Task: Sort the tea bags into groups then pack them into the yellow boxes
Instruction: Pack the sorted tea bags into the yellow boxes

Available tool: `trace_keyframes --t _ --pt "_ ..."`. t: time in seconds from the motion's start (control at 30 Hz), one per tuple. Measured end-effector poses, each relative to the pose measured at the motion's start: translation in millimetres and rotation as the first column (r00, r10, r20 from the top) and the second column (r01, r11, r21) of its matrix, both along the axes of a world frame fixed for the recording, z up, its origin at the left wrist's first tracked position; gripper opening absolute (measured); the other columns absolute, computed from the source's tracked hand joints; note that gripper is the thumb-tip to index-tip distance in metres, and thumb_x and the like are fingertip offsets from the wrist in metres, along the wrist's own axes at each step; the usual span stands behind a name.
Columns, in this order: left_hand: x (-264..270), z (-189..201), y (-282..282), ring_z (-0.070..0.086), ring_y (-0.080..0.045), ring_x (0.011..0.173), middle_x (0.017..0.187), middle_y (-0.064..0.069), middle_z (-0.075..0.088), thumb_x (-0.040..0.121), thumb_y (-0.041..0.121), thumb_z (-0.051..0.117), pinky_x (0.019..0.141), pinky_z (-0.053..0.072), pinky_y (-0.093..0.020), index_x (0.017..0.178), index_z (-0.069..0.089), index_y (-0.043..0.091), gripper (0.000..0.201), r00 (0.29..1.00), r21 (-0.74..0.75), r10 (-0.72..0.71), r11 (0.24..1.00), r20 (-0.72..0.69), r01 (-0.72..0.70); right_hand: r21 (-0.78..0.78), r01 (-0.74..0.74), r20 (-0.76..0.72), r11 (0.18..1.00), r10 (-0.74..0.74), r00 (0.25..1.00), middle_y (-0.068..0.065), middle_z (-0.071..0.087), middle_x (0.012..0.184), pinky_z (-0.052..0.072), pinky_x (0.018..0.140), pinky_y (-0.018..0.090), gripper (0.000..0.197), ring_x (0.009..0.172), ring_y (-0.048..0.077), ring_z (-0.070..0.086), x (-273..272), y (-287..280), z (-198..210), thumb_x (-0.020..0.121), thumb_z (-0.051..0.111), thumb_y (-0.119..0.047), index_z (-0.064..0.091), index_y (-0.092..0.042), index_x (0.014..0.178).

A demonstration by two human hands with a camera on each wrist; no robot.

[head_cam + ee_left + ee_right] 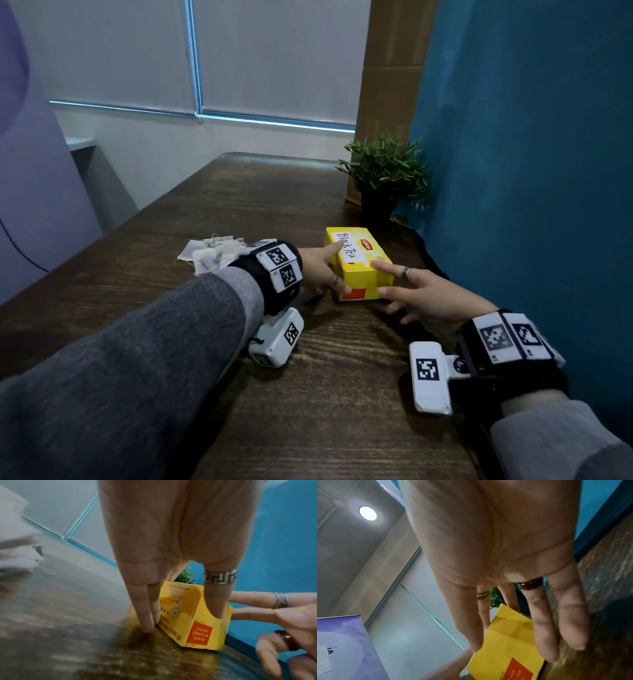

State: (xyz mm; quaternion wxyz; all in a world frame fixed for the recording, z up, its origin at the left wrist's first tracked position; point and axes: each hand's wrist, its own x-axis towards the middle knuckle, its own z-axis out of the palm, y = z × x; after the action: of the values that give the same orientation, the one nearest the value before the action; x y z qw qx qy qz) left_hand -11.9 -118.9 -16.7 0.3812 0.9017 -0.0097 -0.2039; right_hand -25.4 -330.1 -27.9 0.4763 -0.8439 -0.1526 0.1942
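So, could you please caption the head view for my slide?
Both hands, left and right, flank the yellow "Black Tea" box beside loose tea bags.

An office: roller blinds (274,58), teal partition (534,137), wooden desk (239,212), potted plant (385,171)

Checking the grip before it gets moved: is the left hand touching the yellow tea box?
Touching. The left wrist view shows the left hand with fingers lying against the top and side of the yellow tea box.

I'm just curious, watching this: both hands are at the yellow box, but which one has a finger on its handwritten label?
The left hand: its forefinger tip rests on the white "Black Tea" label on top of the yellow box. The right hand touches only plain yellow card.
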Motion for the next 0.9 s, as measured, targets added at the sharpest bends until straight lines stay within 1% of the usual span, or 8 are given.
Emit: trace_keyframes --t 0.17,0.27,0.33,0.4,0.5,0.57,0.73,0.9 --pt "-5.1 3.3 -3.4 0.037 -0.028 0.133 0.153 -0.008 0.027 0.087 0.023 0.062 0.108 0.034 -0.039 0.148 -0.009 0.032 0.094 0.998 0.176 0.0 0.984 0.065 -0.012 -0.046 -0.033 0.062 0.998 0.036 0.997 -0.004 0.041 0.106 0.052 0.065 0.027 0.053 0.084 0.016 0.058 -0.8 3.3 -2.4 0.089 0.06 -0.022 0.038 -0.046 0.131" --pt "-17.9 12.3 -6.5 0.036 -0.029 0.135 0.152 -0.009 0.029 0.089 0.015 0.059 0.108 0.033 -0.038 0.15 -0.003 0.021 0.087 0.995 0.196 -0.016 0.981 0.096 -0.003 -0.026 -0.04 0.027 0.999 0.041 0.999 0.001 0.052 0.109 0.05 0.067 0.028 0.054 0.087 0.016 0.056 -3.3 -1.6 1.8 0.088 0.06 -0.023 0.042 -0.045 0.134" --pt "-29.7 23.5 -4.6 0.035 -0.027 0.136 0.15 -0.009 0.033 0.089 0.007 0.059 0.104 0.035 -0.031 0.149 0.012 0.012 0.077 0.986 0.184 -0.042 0.983 0.159 0.012 -0.1 -0.012 0.179 0.995 0.03 0.983 0.003 0.056 0.118 0.047 0.078 0.026 0.057 0.099 0.015 0.055 -4.0 -7.0 9.3 0.085 0.062 -0.03 0.041 -0.038 0.138" --pt "-46.5 42.8 2.7 0.038 -0.024 0.134 0.148 -0.009 0.035 0.091 0.009 0.057 0.087 0.037 -0.023 0.147 0.019 0.007 0.068 0.97 0.213 -0.015 0.976 0.243 -0.038 -0.16 0.113 0.424 0.981 -0.035 0.905 0.009 0.051 0.13 0.041 0.089 0.019 0.068 0.114 0.019 0.051 -6.0 -7.8 20.6 0.075 0.066 -0.052 0.045 -0.031 0.136" --pt "-73.6 79.5 26.5 0.052 -0.025 0.115 0.132 -0.014 0.048 0.089 0.016 0.061 0.078 0.047 -0.032 0.148 0.019 0.01 0.073 0.948 0.225 0.034 0.968 0.317 -0.11 -0.118 0.244 0.607 0.963 -0.124 0.785 0.014 0.051 0.128 0.041 0.096 0.032 0.052 0.118 0.028 0.049 -22.6 13.2 44.1 0.078 0.064 -0.047 0.054 -0.031 0.127" --pt "-91.5 101.7 49.7 0.056 -0.024 0.097 0.119 -0.012 0.052 0.087 0.017 0.063 0.075 0.051 -0.035 0.148 0.022 0.015 0.073 0.937 0.211 0.072 0.966 0.343 -0.152 -0.158 0.162 0.645 0.974 -0.022 0.764 0.007 0.055 0.123 0.042 0.098 0.04 0.041 0.117 0.025 0.051 -39.8 43.5 58.6 0.081 0.062 -0.042 0.056 -0.034 0.121" --pt "-155.2 161.5 127.0 0.06 -0.018 0.088 0.124 -0.009 0.06 0.087 0.018 0.062 0.071 0.051 -0.026 0.139 0.039 0.022 0.057 0.863 0.318 0.087 0.907 0.497 -0.275 -0.281 -0.128 0.656 0.951 0.288 0.697 0.0 0.059 0.117 0.041 0.101 0.036 0.032 0.113 0.015 0.053 -85.0 138.3 80.6 0.087 0.062 -0.031 0.058 -0.026 0.119" --pt "-241.0 167.6 220.4 0.053 -0.016 0.075 0.119 -0.009 0.063 0.087 0.015 0.062 0.065 0.043 -0.016 0.132 0.048 0.019 0.047 0.867 0.44 0.133 0.819 0.48 -0.369 -0.225 -0.354 0.481 0.908 0.42 0.77 -0.003 0.062 0.103 0.047 0.091 0.028 0.021 0.097 0.016 0.063 -121.1 219.9 65.6 0.087 0.063 -0.029 0.058 -0.028 0.107"
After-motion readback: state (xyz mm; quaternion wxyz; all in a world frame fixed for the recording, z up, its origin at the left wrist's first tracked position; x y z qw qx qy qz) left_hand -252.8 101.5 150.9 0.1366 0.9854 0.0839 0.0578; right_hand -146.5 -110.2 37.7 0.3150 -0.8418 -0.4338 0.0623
